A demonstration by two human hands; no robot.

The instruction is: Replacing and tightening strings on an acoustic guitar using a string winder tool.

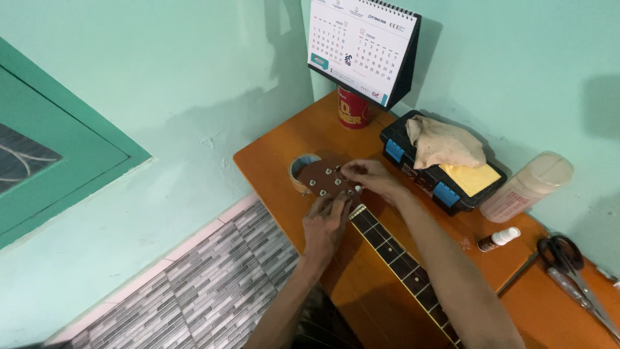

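Two labelled containers sit on the orange wooden table (284, 139): red can (352, 111) under a white desk calendar (361, 45), and a clear bottle (526, 187) beside the black case (445, 178). Left hand (326, 223) cups the neck (394, 249) below the brown headstock (329, 179); right hand (371, 176) pinches a tuning peg there.

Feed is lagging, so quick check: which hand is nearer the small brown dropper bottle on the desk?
Right. The right hand is at the guitar headstock on the side toward the dropper bottle; the left hand is farther away.
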